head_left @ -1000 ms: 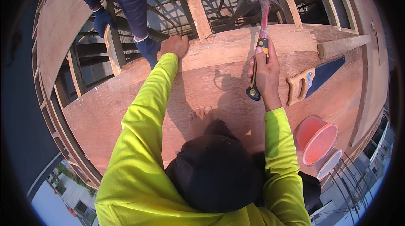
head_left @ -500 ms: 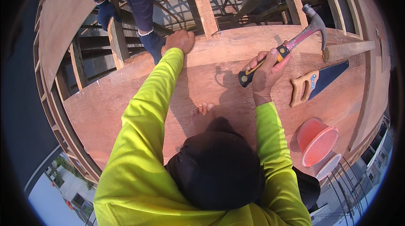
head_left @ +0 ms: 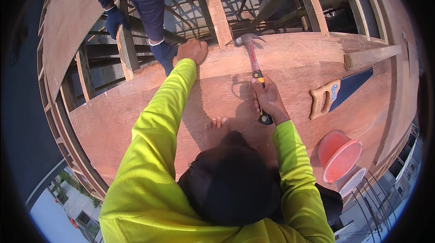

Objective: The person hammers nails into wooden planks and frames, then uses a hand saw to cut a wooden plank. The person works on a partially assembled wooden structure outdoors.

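Note:
My right hand is wrapped around the black and yellow grip of a claw hammer. The hammer's steel head lies close to the far edge of a plywood sheet, just right of a wooden beam. Whether it touches the wood is hard to tell. At that same edge, left of the beam, my left hand rests with its fingers curled; what they hold, if anything, is hidden. Beside it is a co-worker's dark blue gloved hand; the other gloved hand grips a wooden rib.
A handsaw with a wooden handle lies on the plywood at right, below a short timber piece. Nearer stands a red bucket. Open framing of wooden beams and bamboo poles gapes beyond the sheet. A co-worker's bare foot shows at the top.
The hammer has swung down and left from a raised tilt at right, its head now by the plywood's far edge near the beam. My left hand has barely shifted.

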Action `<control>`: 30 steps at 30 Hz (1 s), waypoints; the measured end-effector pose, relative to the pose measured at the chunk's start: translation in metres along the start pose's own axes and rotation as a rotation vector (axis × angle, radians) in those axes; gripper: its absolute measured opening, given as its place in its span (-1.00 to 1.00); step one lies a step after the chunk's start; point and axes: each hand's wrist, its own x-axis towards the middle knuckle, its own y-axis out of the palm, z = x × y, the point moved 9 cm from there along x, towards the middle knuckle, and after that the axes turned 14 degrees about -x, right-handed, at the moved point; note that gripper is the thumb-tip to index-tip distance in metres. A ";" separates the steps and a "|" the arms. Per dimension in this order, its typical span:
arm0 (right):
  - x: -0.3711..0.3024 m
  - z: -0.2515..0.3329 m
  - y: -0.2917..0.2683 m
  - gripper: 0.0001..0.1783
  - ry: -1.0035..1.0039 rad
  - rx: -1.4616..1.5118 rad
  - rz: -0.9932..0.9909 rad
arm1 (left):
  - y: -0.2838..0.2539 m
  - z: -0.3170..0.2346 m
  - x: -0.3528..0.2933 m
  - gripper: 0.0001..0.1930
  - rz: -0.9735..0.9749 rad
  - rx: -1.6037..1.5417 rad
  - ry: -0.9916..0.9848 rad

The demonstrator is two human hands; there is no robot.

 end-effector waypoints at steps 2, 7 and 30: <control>-0.006 0.016 -0.026 -0.68 0.020 0.053 -0.077 | -0.001 -0.005 0.001 -0.38 0.008 -0.018 0.015; -0.013 0.038 -0.040 -0.71 -0.074 0.311 -0.207 | 0.003 -0.016 -0.004 -0.37 0.046 -0.025 0.026; -0.007 0.080 -0.094 -0.60 -0.395 0.866 -0.615 | 0.000 -0.008 -0.006 -0.36 0.058 -0.025 -0.031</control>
